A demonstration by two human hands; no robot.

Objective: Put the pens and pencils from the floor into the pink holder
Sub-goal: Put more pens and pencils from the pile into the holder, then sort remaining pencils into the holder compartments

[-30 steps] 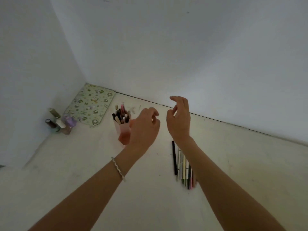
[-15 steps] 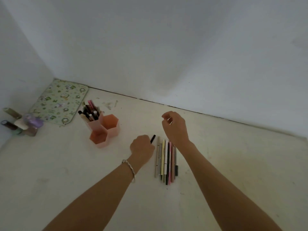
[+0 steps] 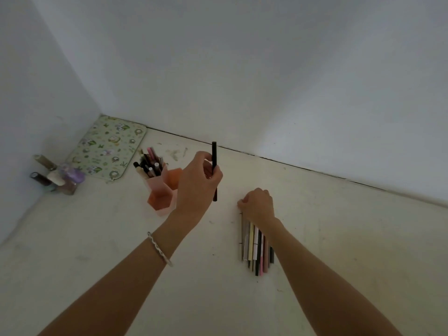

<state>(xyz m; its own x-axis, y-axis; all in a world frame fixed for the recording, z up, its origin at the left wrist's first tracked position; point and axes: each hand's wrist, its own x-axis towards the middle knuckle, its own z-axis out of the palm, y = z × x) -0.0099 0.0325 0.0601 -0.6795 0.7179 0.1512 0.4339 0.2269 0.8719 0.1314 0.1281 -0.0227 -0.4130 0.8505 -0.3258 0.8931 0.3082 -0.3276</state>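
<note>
Scanning from the far left, with the pink holder (image 3: pixel 162 190) as the reference: a cluster of small bottles (image 3: pixel 58 178) stands well to its left in the corner, and a patterned green mat (image 3: pixel 106 149) lies flat on the floor behind and left of it, against the wall.

The holder itself consists of joined hexagonal cells. Its rear-left cell is already packed with pens (image 3: pixel 149 163) standing upright and fanning slightly; the front cell and the right cell appear empty, so either is the likely destination for the next item.

Just right of the holder, partly in front of its right cell, the left hand (image 3: pixel 196 185) is raised off the floor and pinched on a black pen (image 3: pixel 214 166). The pen is slim, dark and near vertical, with its upper end clear above the fingers and its lower end projecting below the palm. This orientation suits a straight drop into a cell (judgement only; no insertion has occurred).

Further right of the holder, the right hand (image 3: pixel 258 204) is curled, knuckles up, resting on the far ends of the floor bundle (image 3: pixel 255 246). Whether it has gripped a particular item cannot be determined, since the fingertips are hidden under the hand. The bundle lies flat, side by side and roughly parallel, in beige, cream, black and pink; this alignment allows single items to be taken from one end.
</note>
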